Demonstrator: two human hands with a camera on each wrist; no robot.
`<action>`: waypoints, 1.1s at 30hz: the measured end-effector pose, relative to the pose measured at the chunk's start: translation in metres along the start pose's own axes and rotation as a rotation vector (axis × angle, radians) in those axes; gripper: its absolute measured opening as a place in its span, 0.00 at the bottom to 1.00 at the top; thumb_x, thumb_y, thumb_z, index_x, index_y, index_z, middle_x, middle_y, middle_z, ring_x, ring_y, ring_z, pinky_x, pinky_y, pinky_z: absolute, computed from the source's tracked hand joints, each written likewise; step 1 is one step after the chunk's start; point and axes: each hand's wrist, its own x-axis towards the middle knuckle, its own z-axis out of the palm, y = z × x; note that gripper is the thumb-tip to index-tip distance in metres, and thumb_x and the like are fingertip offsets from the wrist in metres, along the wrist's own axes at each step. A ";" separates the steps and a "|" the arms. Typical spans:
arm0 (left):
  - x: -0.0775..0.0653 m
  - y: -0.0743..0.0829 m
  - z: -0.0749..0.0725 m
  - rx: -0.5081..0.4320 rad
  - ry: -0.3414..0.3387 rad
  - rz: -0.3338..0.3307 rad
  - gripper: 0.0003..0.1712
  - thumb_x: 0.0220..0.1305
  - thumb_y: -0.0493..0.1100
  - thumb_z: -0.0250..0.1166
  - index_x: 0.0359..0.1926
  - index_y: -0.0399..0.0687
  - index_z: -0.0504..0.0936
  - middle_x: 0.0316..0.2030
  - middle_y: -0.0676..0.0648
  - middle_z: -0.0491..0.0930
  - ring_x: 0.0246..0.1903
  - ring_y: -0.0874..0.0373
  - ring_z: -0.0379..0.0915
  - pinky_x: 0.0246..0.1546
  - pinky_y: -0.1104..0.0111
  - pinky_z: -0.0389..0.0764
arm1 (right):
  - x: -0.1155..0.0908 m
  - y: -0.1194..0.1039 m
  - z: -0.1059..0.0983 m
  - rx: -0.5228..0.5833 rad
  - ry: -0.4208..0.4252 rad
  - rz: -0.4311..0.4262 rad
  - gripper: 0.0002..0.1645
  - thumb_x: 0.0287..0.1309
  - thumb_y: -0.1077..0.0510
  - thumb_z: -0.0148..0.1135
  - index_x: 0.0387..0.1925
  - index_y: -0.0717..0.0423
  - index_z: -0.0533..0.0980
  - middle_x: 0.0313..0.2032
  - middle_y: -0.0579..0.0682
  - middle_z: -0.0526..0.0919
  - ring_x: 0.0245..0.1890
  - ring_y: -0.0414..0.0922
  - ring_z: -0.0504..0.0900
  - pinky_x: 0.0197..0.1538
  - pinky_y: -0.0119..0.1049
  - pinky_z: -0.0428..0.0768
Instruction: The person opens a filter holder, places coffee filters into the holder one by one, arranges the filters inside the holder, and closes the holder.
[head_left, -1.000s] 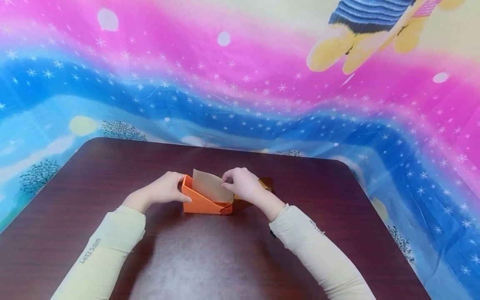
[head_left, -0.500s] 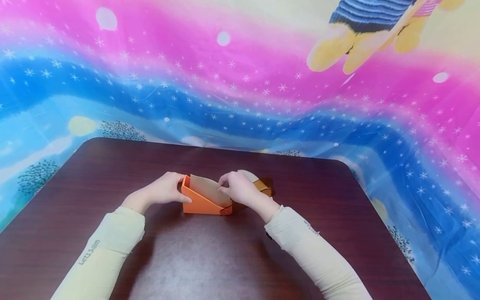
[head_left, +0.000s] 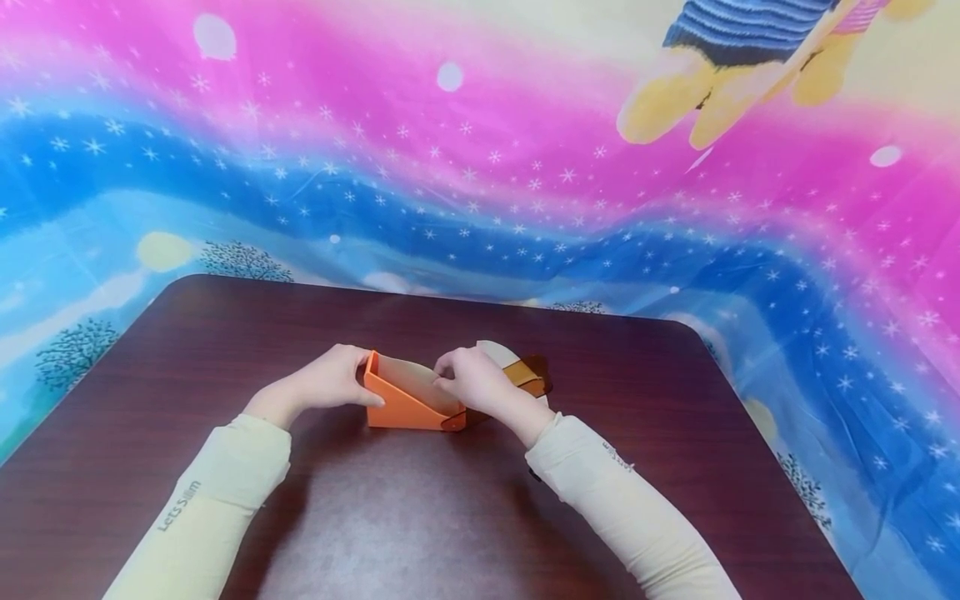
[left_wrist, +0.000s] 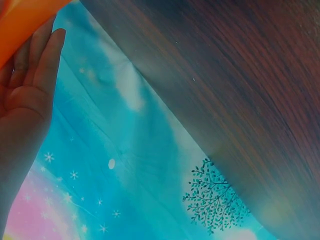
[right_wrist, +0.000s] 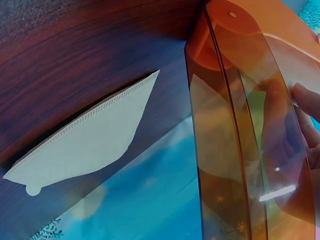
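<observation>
An orange box [head_left: 412, 407] with a sloping top stands on the dark wood table. My left hand [head_left: 326, 379] grips its tall left end, thumb on the near side, most fingers behind; the left wrist view shows only part of that hand [left_wrist: 27, 97] against the orange box [left_wrist: 25, 22]. Inside the box sits a tan paper coffee filter [head_left: 408, 377]. My right hand [head_left: 480, 382] pinches its right edge between thumb and fingers. A see-through brown lid [head_left: 538, 372], hinged at the box's low right end, lies swung open beneath and beyond the right hand.
Another paper coffee filter [right_wrist: 90, 135], pale with a crimped seam and a small round tab, lies on the table beside the lid. A patterned pink and blue cloth [head_left: 450, 183] hangs behind the table [head_left: 375, 517].
The coffee filter has sunk lower into the orange box, with my right hand moving slightly left and down. The filter by the lid has come into sight. My left hand has stayed in place.
</observation>
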 end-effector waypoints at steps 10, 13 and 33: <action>0.000 0.000 0.000 0.005 -0.005 -0.010 0.24 0.47 0.46 0.73 0.46 0.42 0.79 0.36 0.49 0.82 0.34 0.58 0.74 0.44 0.59 0.79 | 0.002 -0.001 0.005 0.006 -0.015 0.011 0.07 0.57 0.56 0.63 0.35 0.52 0.83 0.31 0.47 0.85 0.26 0.39 0.76 0.40 0.31 0.79; 0.000 0.001 0.000 -0.002 -0.007 -0.016 0.24 0.47 0.45 0.73 0.46 0.43 0.79 0.36 0.49 0.82 0.33 0.58 0.74 0.44 0.58 0.79 | 0.003 -0.001 0.007 0.017 -0.021 0.015 0.06 0.57 0.56 0.63 0.34 0.52 0.83 0.30 0.46 0.85 0.26 0.39 0.75 0.37 0.30 0.78; -0.001 0.000 0.000 -0.010 -0.016 -0.025 0.25 0.47 0.45 0.73 0.47 0.44 0.79 0.37 0.49 0.82 0.34 0.58 0.75 0.44 0.59 0.80 | 0.005 -0.005 0.003 -0.015 -0.048 0.075 0.11 0.57 0.52 0.62 0.41 0.49 0.83 0.36 0.45 0.86 0.32 0.39 0.79 0.39 0.31 0.79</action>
